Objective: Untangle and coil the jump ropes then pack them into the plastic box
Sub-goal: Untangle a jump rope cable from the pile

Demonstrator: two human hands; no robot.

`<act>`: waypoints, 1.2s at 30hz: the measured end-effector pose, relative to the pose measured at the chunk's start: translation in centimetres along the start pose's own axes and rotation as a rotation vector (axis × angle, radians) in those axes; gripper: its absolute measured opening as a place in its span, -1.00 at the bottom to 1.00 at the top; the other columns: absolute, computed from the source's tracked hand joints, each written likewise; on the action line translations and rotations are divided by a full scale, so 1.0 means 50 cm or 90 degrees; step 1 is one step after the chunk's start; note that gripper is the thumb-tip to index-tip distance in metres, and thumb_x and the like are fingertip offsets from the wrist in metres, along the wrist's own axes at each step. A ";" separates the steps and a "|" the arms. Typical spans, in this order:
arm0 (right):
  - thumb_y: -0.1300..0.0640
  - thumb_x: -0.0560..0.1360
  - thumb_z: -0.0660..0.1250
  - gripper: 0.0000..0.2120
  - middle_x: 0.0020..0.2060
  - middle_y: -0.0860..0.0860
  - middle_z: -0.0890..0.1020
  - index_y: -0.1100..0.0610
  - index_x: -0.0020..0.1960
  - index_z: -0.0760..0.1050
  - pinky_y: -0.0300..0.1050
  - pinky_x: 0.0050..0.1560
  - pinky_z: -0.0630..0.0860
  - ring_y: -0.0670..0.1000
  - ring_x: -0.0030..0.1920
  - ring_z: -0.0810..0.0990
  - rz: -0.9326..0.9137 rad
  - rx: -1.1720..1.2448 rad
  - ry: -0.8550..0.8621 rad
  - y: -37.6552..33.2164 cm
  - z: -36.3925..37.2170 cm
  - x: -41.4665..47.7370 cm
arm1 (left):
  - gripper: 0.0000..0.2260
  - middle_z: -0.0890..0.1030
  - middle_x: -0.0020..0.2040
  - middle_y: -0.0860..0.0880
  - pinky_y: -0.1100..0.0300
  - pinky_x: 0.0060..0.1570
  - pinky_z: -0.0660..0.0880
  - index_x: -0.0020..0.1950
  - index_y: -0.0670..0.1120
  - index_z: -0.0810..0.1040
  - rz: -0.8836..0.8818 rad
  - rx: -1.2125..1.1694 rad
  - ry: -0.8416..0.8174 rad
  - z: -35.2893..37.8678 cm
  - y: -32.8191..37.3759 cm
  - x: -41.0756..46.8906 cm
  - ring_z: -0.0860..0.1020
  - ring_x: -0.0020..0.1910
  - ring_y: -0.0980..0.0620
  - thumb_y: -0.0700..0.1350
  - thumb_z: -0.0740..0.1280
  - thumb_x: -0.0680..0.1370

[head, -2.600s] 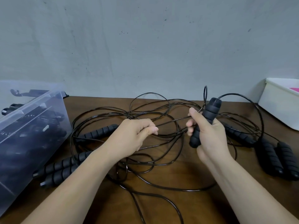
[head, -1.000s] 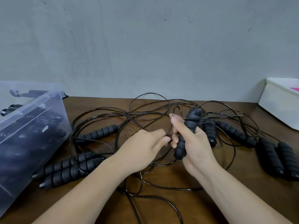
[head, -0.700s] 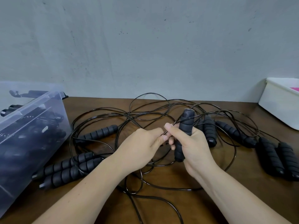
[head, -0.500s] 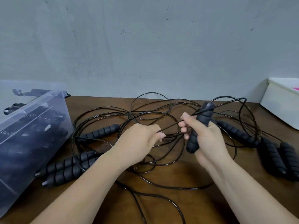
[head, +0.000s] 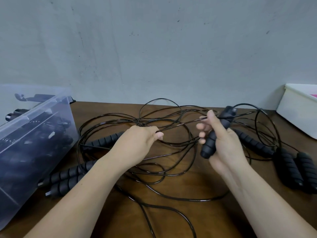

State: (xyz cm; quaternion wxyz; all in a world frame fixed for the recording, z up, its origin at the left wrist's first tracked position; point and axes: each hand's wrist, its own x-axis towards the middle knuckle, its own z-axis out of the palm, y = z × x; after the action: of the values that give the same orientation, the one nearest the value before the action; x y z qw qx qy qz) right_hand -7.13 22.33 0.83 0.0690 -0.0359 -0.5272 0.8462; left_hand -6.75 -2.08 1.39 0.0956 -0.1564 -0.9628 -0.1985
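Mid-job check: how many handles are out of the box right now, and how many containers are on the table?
Handles lying on the table: 6
Handle in the right hand: 1
Clear plastic box: 1
White bin: 1
Total: 9
The cords, one pinched by the left hand, are too tangled to count.

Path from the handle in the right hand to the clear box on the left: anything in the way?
Yes. The tangle of black cords lies between them, the left hand pinches one strand there, and three loose handles lie beside the plastic box.
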 end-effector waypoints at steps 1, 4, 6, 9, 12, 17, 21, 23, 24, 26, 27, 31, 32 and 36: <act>-0.09 0.53 0.52 -0.60 -0.17 0.11 0.69 0.24 0.12 0.66 -0.19 -0.33 0.48 -0.04 -0.32 0.54 0.008 -0.010 -0.020 0.008 0.009 -0.008 | -0.64 0.48 -0.37 0.03 0.03 -0.21 0.51 0.15 0.04 0.63 0.002 -0.007 0.005 0.000 0.004 0.000 0.53 -0.32 -0.01 0.17 0.10 0.74; -0.06 0.48 0.54 -0.57 -0.22 0.12 0.66 0.30 0.09 0.65 -0.19 -0.33 0.47 -0.01 -0.34 0.51 0.027 -0.039 -0.076 0.035 0.025 -0.031 | -0.68 0.45 -0.40 0.05 0.13 -0.31 0.40 0.12 0.08 0.64 -0.005 -0.044 0.001 0.006 0.014 -0.003 0.47 -0.38 0.08 0.14 0.12 0.75; 0.00 0.47 0.56 -0.55 -0.20 0.15 0.67 0.36 0.14 0.63 -0.16 -0.32 0.48 0.00 -0.33 0.50 0.027 -0.069 -0.113 0.053 0.033 -0.042 | -0.71 0.46 -0.39 0.03 0.13 -0.35 0.36 -0.05 0.12 0.57 0.010 -0.054 0.004 0.013 0.020 -0.007 0.46 -0.38 0.06 0.14 0.14 0.75; 0.09 0.53 0.55 -0.69 -0.16 0.17 0.70 0.30 0.13 0.65 -0.13 -0.31 0.51 0.03 -0.33 0.53 0.001 -0.101 -0.126 0.070 0.037 -0.049 | -0.63 0.43 -0.38 0.02 0.06 -0.34 0.32 -0.25 0.09 0.29 0.046 -0.020 -0.024 0.030 0.033 -0.011 0.41 -0.38 0.03 0.11 0.18 0.74; 0.15 0.57 0.52 -0.82 -0.15 0.21 0.72 0.28 0.03 0.65 -0.10 -0.30 0.51 0.02 -0.33 0.56 -0.016 -0.127 -0.103 0.066 0.033 -0.048 | -0.61 0.45 -0.38 -0.01 0.00 -0.32 0.38 -0.26 0.06 0.26 0.062 0.023 -0.057 0.043 0.047 -0.015 0.41 -0.38 -0.01 0.13 0.17 0.74; 0.21 0.59 0.47 -0.91 -0.17 0.20 0.74 0.24 -0.05 0.66 -0.16 -0.31 0.51 0.00 -0.28 0.64 -0.004 -0.079 -0.041 0.033 0.029 -0.038 | -0.67 0.66 -0.17 -0.02 -0.01 0.01 0.55 -0.05 -0.01 0.57 -0.001 0.006 -0.070 0.014 0.039 0.000 0.61 -0.12 -0.06 0.11 0.14 0.74; 0.19 0.60 0.47 -0.90 -0.13 0.17 0.76 0.24 0.04 0.65 -0.23 -0.31 0.53 -0.03 -0.24 0.68 -0.006 -0.005 0.014 0.004 0.013 -0.019 | -0.73 0.69 0.02 0.03 0.22 0.01 0.43 0.19 -0.04 0.64 -0.019 0.042 -0.049 -0.015 0.018 0.016 0.61 0.05 0.00 -0.02 0.15 0.76; 0.18 0.60 0.47 -0.90 -0.13 0.15 0.76 0.20 0.06 0.64 -0.24 -0.31 0.53 -0.04 -0.23 0.69 -0.017 0.025 0.033 -0.006 0.004 -0.013 | -0.75 0.70 0.07 -0.01 0.32 -0.20 0.33 0.25 -0.10 0.61 -0.070 -0.012 -0.066 -0.029 0.013 0.022 0.57 -0.04 0.05 -0.06 0.16 0.78; 0.17 0.61 0.47 -0.91 -0.12 0.14 0.76 0.18 0.06 0.63 -0.25 -0.31 0.53 -0.04 -0.22 0.70 -0.019 0.033 0.038 -0.008 0.002 -0.011 | -0.73 0.71 0.01 -0.04 0.36 -0.21 0.36 0.23 -0.11 0.62 -0.074 -0.032 -0.063 -0.027 0.008 0.021 0.55 -0.15 0.07 -0.05 0.16 0.78; 0.14 0.61 0.47 -0.89 -0.10 0.12 0.77 0.17 0.08 0.63 -0.25 -0.30 0.54 -0.04 -0.21 0.70 -0.021 0.037 0.035 -0.009 0.002 -0.011 | -0.74 0.70 -0.18 -0.02 0.41 -0.15 0.46 0.19 -0.05 0.62 -0.024 -0.024 -0.005 -0.019 0.000 0.013 0.54 -0.29 0.11 -0.01 0.16 0.77; 0.11 0.61 0.48 -0.84 -0.08 0.12 0.77 0.18 0.12 0.63 -0.25 -0.29 0.55 -0.05 -0.20 0.70 -0.021 0.037 0.033 -0.008 0.002 -0.012 | -0.76 0.67 -0.28 -0.01 0.29 -0.12 0.54 0.15 0.00 0.61 -0.003 -0.020 0.031 -0.011 -0.005 0.008 0.57 -0.32 0.08 0.02 0.17 0.76; 0.02 0.58 0.50 -0.68 -0.01 0.15 0.77 0.22 0.21 0.66 -0.22 -0.27 0.54 -0.04 -0.20 0.68 -0.002 0.018 -0.002 0.001 0.005 -0.013 | -0.69 0.50 -0.44 -0.03 -0.03 -0.30 0.54 0.06 0.14 0.59 0.017 -0.090 0.090 0.010 0.005 -0.005 0.53 -0.44 0.00 0.23 0.11 0.71; 0.02 0.58 0.50 -0.68 -0.01 0.16 0.77 0.24 0.19 0.67 -0.20 -0.27 0.53 -0.03 -0.20 0.68 0.008 0.000 -0.018 0.007 0.010 -0.015 | -0.67 0.48 -0.46 -0.02 0.01 -0.32 0.50 0.06 0.14 0.59 0.019 -0.104 0.091 0.013 0.011 -0.006 0.50 -0.46 0.02 0.25 0.10 0.70; 0.05 0.57 0.52 -0.72 -0.02 0.19 0.77 0.25 0.14 0.68 -0.14 -0.27 0.52 0.01 -0.22 0.65 0.028 -0.089 -0.078 0.045 0.031 -0.039 | -0.69 0.45 -0.44 0.03 0.05 -0.31 0.47 0.03 0.06 0.57 0.055 -0.134 0.102 0.028 0.033 -0.015 0.48 -0.41 0.06 0.20 0.14 0.73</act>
State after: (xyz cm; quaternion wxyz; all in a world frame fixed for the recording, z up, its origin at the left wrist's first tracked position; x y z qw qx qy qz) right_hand -5.59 19.65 -0.54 0.0154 -0.0002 -0.5870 0.8094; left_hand -5.68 -0.26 0.50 0.1637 -0.1904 -0.9182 -0.3062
